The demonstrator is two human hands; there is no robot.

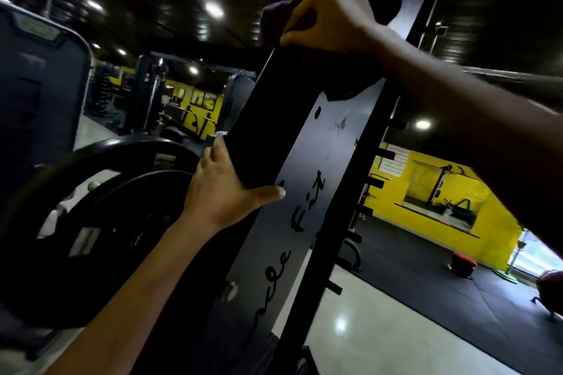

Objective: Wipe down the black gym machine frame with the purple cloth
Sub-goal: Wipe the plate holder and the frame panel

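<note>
Right hand (330, 12) at 1 o'clock clutches the purple cloth (382, 4) against the black frame (329, 143); left hand (227, 189), near centre, clasps the frame's edge, bracing it. Wiping looks under way; next, draw the cloth down toward 6 o'clock, pressing firmly

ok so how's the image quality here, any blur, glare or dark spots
Head view: dim overall, with the right hand and purple cloth slightly motion-blurred; ceiling lights blow out and glare shows on the floor; the weight plates sink into shadow; wide-angle distortion tilts the black frame, gripped by the left hand.
</note>
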